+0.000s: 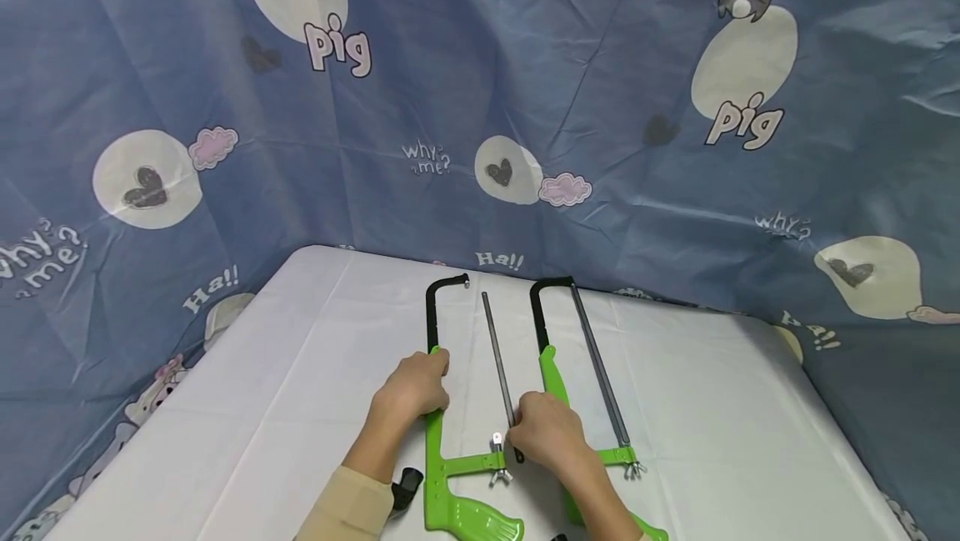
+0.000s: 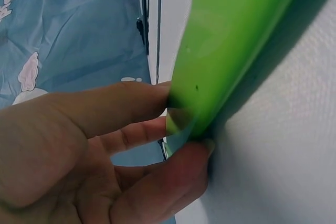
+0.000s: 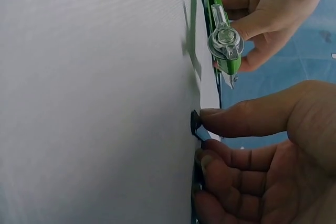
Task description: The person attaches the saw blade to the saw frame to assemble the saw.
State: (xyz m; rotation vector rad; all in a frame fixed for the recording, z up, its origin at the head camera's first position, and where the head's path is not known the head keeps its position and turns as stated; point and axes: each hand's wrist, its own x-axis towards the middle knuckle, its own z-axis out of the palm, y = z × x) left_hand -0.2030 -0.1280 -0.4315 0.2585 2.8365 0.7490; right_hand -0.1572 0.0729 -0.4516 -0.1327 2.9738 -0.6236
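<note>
Green handle [image 1: 483, 519] nearest, left hand [image 1: 417, 383] grips its frame [image 1: 433, 441], right hand [image 1: 551, 433] pinches the blade [image 1: 497, 351], best aligned toward the far edge of the table [image 1: 360, 299].

Long beige cloth sleeve [image 1: 347, 506] behind a bare left hand [image 1: 414, 384]

The left saw frame [image 1: 433, 441] has a bright green body and a black upper arm; the right saw frame [image 1: 553, 373] is coloured alike. The loose blade [image 1: 497, 349] is dark grey. The wing nut [image 1: 501, 477] is silver. The table cover [image 1: 315, 391] is plain white. The backdrop [image 1: 420, 91] is blue, printed with off-white ovals, dark grey hearts, pink clouds and white lettering. The left sleeve [image 1: 345, 508] is beige.
</note>
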